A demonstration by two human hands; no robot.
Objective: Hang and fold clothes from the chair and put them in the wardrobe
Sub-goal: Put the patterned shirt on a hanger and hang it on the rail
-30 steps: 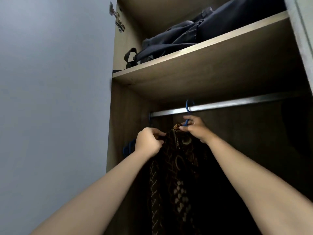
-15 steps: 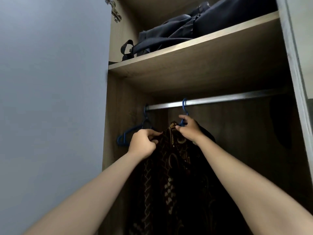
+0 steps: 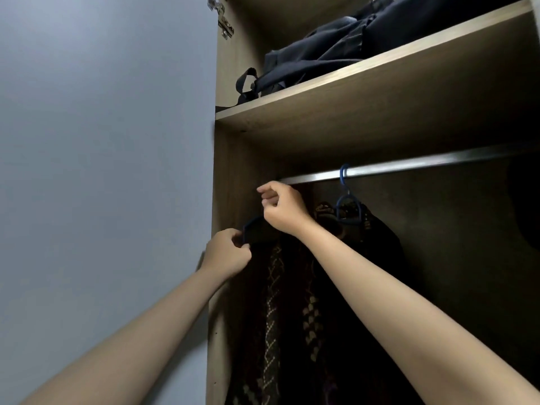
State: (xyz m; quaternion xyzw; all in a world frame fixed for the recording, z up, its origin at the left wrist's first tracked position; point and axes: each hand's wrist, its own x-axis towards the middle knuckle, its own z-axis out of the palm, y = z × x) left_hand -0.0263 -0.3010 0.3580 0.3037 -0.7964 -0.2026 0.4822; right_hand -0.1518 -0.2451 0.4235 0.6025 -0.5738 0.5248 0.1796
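- Two hands work just below the left end of the metal rail (image 3: pixel 409 166) inside the wardrobe (image 3: pixel 233 159).
- Left hand (image 3: pixel 228 252) pinches the end of an empty blue plastic hanger (image 3: pixel 255 229), low and left of the rail.
- Right hand (image 3: pixel 282 210) is raised just under the rail, fingers curled; whether it holds that hanger's hook, I cannot tell, since the hand hides it.
- One dark patterned garment (image 3: pixel 292 302) already hangs from the rail on a second blue hanger (image 3: pixel 346 200), its hook over the rail; the cloth looks soft, with pale woven zigzag motifs.
- Step in hand, as I judge it: freeing the empty hanger for the next piece from the chair, which is out of view.
- Next move calls for lifting the hook clear of the rail without snagging the hung garment beside it.
- Above the rail, a wood-grain shelf (image 3: pixel 365 83) carries a dark fabric bag (image 3: pixel 336 59) with a strap.
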